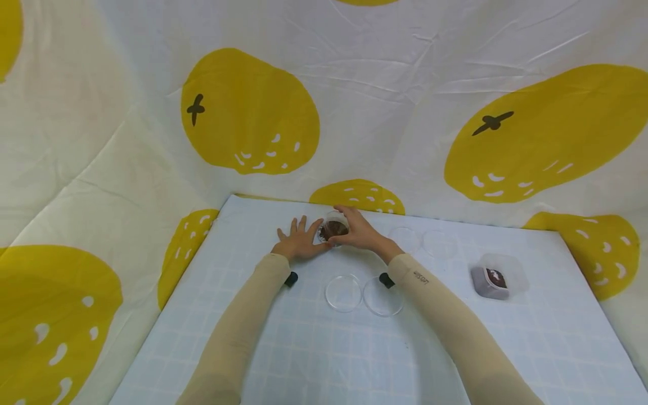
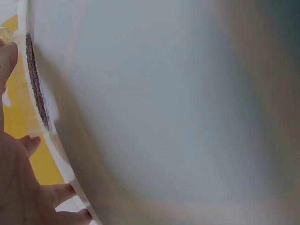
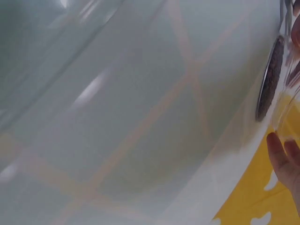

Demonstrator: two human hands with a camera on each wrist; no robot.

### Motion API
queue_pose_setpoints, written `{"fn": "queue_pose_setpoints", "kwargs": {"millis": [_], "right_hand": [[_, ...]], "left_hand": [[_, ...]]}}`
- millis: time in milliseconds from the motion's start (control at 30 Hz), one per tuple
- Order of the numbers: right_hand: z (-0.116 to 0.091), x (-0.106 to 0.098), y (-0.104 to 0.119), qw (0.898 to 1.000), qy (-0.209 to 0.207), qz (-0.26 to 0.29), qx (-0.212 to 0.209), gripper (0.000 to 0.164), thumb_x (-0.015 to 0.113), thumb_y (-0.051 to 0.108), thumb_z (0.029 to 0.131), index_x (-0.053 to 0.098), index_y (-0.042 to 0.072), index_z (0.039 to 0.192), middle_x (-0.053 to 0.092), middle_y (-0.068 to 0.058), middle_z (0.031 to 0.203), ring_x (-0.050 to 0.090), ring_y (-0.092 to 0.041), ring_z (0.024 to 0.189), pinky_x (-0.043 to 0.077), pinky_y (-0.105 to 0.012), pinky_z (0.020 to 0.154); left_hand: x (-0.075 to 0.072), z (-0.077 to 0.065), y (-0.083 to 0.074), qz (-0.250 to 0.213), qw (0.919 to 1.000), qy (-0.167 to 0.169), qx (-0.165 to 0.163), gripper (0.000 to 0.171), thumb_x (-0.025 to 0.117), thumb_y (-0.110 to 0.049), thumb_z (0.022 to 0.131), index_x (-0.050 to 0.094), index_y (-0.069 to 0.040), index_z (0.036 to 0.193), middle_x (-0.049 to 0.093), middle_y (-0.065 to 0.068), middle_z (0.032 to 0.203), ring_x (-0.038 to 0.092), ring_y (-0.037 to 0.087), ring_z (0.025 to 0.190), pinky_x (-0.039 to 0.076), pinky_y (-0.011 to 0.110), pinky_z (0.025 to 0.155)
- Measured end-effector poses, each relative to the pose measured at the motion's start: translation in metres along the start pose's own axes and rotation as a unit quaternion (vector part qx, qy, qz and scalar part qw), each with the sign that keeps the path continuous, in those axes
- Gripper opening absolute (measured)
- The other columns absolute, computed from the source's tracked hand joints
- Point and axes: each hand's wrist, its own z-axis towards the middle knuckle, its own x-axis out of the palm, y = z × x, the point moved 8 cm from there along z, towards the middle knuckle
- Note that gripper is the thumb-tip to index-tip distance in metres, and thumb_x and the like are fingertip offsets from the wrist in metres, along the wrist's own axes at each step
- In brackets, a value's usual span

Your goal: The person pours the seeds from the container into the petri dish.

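A round clear dish (image 1: pixel 335 229) of dark brown granules sits near the table's back edge. My left hand (image 1: pixel 300 243) lies beside it with fingers spread, its thumb and index finger at the dish's rim. From the other side my right hand (image 1: pixel 358 230) holds a clear round lid (image 3: pixel 285 112) between thumb and fingers, over the dish. In the left wrist view the granules (image 2: pixel 37 84) show as a thin dark band, with the left thumb and index finger near its two ends. The right wrist view catches the dish (image 3: pixel 270 79) edge-on beside the right fingers (image 3: pixel 277 152).
Two clear round pieces, one (image 1: pixel 344 293) and another (image 1: pixel 383 296), lie in front of the hands. Two more, a left one (image 1: pixel 403 239) and a right one (image 1: pixel 439 243), are behind the right forearm. A clear plastic tub (image 1: pixel 517 274) with dark brown contents stands at right.
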Motion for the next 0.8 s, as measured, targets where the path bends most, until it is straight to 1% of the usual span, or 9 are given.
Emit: {"fn": "queue_pose_setpoints", "kwargs": {"millis": [167, 300, 467, 633, 800], "right_hand": [[0.002, 0.003, 0.002, 1.0, 0.011, -0.008, -0.004, 0.094, 0.082, 0.035, 0.085, 0.029, 0.002, 0.155, 0.032, -0.018, 0.157, 0.029, -0.036, 0.143, 0.028, -0.055, 0.113], [0.005, 0.007, 0.002, 1.0, 0.022, -0.021, 0.004, 0.094, 0.082, 0.034, 0.085, 0.027, 0.004, 0.156, 0.032, -0.018, 0.157, 0.029, -0.036, 0.143, 0.028, -0.054, 0.114], [0.007, 0.01, 0.003, 0.999, 0.026, -0.036, 0.019, 0.095, 0.083, 0.035, 0.084, 0.027, 0.008, 0.157, 0.033, -0.019, 0.156, 0.032, -0.036, 0.14, 0.032, -0.053, 0.112], [0.009, 0.011, 0.004, 0.998, 0.024, -0.048, 0.021, 0.097, 0.084, 0.035, 0.083, 0.028, 0.008, 0.157, 0.036, -0.021, 0.153, 0.036, -0.037, 0.137, 0.035, -0.054, 0.11], [0.011, 0.012, 0.005, 0.997, 0.025, -0.064, 0.017, 0.097, 0.085, 0.034, 0.082, 0.029, 0.006, 0.156, 0.037, -0.021, 0.153, 0.035, -0.039, 0.138, 0.034, -0.055, 0.11]], "left_hand": [[0.0, -0.001, -0.001, -0.002, 1.0, -0.001, 0.0, 0.097, 0.034, -0.088, 0.083, 0.009, -0.036, 0.162, -0.002, 0.017, 0.166, -0.005, 0.044, 0.149, 0.001, 0.079, 0.104], [-0.001, -0.002, -0.001, 0.001, 1.0, -0.003, 0.0, 0.098, 0.037, -0.086, 0.085, 0.01, -0.032, 0.162, -0.002, 0.017, 0.166, -0.005, 0.044, 0.149, 0.001, 0.079, 0.104], [-0.001, -0.003, -0.002, 0.007, 0.9999, -0.007, -0.001, 0.101, 0.038, -0.087, 0.084, 0.009, -0.03, 0.162, -0.001, 0.016, 0.166, -0.004, 0.043, 0.15, 0.002, 0.079, 0.104], [-0.002, -0.004, -0.002, 0.005, 1.0, -0.006, 0.0, 0.103, 0.044, -0.085, 0.083, 0.009, -0.029, 0.162, -0.002, 0.016, 0.166, -0.005, 0.042, 0.15, 0.001, 0.079, 0.104], [0.0, -0.002, 0.0, 0.008, 0.9999, -0.006, -0.001, 0.107, 0.048, -0.086, 0.081, 0.01, -0.028, 0.163, -0.003, 0.015, 0.166, -0.005, 0.041, 0.15, 0.002, 0.079, 0.105]]}}
